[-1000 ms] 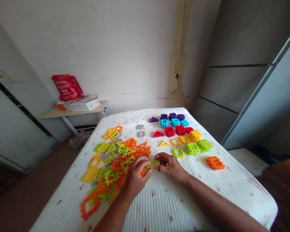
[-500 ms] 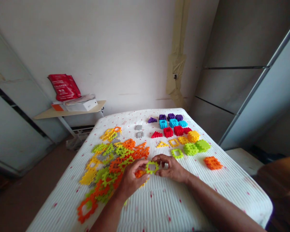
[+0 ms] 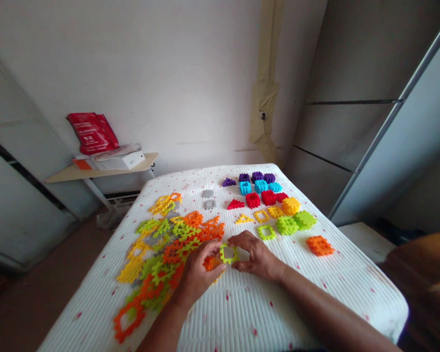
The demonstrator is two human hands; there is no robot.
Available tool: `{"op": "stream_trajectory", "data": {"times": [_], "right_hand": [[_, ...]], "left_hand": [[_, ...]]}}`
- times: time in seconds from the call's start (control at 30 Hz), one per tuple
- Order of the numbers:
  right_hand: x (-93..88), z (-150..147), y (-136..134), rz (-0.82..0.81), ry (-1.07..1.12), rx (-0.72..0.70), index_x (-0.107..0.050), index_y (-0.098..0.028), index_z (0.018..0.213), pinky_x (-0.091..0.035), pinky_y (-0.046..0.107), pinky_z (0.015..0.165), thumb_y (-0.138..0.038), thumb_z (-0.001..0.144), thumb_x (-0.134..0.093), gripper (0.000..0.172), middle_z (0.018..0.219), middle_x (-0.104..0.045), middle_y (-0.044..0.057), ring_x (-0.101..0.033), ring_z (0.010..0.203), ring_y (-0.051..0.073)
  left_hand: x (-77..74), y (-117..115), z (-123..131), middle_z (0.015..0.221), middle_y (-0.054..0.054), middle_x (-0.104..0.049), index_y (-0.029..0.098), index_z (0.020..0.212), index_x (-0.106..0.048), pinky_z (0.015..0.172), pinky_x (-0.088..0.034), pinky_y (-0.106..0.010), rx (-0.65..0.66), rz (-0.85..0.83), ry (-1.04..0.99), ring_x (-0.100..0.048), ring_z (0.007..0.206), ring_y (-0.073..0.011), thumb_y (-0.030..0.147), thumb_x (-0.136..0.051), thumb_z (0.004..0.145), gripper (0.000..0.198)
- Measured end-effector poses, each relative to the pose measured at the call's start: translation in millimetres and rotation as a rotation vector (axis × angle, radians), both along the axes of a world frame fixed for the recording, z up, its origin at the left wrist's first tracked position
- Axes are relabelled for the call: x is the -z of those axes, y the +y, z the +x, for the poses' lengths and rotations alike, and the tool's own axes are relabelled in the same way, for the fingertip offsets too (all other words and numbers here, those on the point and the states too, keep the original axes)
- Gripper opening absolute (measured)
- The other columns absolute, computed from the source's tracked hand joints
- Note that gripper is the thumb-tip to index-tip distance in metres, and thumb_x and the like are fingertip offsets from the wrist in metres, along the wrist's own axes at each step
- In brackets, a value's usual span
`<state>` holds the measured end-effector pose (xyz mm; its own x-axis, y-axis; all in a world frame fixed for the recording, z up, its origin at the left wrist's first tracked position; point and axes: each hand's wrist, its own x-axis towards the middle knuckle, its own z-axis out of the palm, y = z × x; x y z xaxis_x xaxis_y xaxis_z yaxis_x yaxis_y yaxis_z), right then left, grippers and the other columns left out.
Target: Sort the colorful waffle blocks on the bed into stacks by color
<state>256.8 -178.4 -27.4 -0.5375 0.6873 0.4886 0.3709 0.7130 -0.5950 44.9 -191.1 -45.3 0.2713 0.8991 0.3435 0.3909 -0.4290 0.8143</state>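
A lime-green square frame piece with toothed edges is held up between my two hands above the near middle of the bed-like surface. My left hand pinches its left side between thumb and fingers. On the opposite side, my right hand is curled with thumb and fingertips at the right edge. Below and behind my left hand lies a loose heap of orange, green, yellow and grey interlocking pieces. Another green square frame lies flat beyond my right hand.
Sorted stacks stand at the far right: purple, light blue, red, yellow and green. An orange stack is nearer. Two grey pieces lie behind the heap. A side table holds a red bag.
The view has shifted slightly, so everything sits a little further left. The held green frame has turned to face me more squarely; both hands remain at its sides.
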Motion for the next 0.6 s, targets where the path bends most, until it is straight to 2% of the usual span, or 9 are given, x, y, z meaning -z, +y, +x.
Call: {"op": "stream_trajectory", "data": {"times": [0.17, 0.37, 0.47, 0.6], "right_hand": [[-17.2, 10.7, -0.1, 0.120, -0.194, 0.072, -0.054, -0.019, 0.117, -0.044, 0.039, 0.084, -0.021, 0.070, -0.069, 0.049, 0.107, -0.064, 0.008, -0.053, 0.097, 0.023], [-49.6, 55.6, 13.0, 0.216, -0.504, 0.305, -0.056, -0.018, 0.118, -0.039, 0.043, 0.090, -0.014, 0.071, -0.065, 0.048, 0.111, -0.064, 0.010, -0.051, 0.107, 0.027], [-51.0, 73.7, 22.0, 0.165, -0.629, 0.369, -0.059, -0.019, 0.117, -0.038, 0.043, 0.090, -0.015, 0.069, -0.067, 0.049, 0.110, -0.065, 0.011, -0.054, 0.106, 0.027], [-42.3, 85.5, 30.3, 0.081, -0.715, 0.402, -0.061, -0.020, 0.115, -0.039, 0.041, 0.087, -0.018, 0.068, -0.067, 0.048, 0.108, -0.065, 0.011, -0.058, 0.102, 0.027]], "left_hand": [[-7.4, -3.5, 0.1, 0.103, -0.005, -0.067, 0.022, 0.113, -0.054, 0.081, -0.054, -0.030, -0.055, 0.163, 0.092, -0.065, 0.089, -0.0163, 0.016, -0.064, 0.070, 0.045], [-13.7, -4.4, -1.7, 0.104, -0.005, -0.066, 0.021, 0.112, -0.054, 0.077, -0.055, -0.029, -0.101, 0.249, 0.084, -0.064, 0.088, -0.0151, 0.018, -0.061, 0.075, 0.038], [-13.0, -4.0, -1.5, 0.103, -0.004, -0.065, 0.022, 0.110, -0.056, 0.076, -0.055, -0.027, -0.099, 0.280, 0.102, -0.065, 0.085, -0.0139, 0.016, -0.060, 0.075, 0.035], [-9.7, -2.6, -1.3, 0.104, -0.004, -0.065, 0.023, 0.111, -0.056, 0.076, -0.055, -0.027, -0.099, 0.271, 0.099, -0.064, 0.086, -0.0142, 0.017, -0.061, 0.075, 0.037]]}}
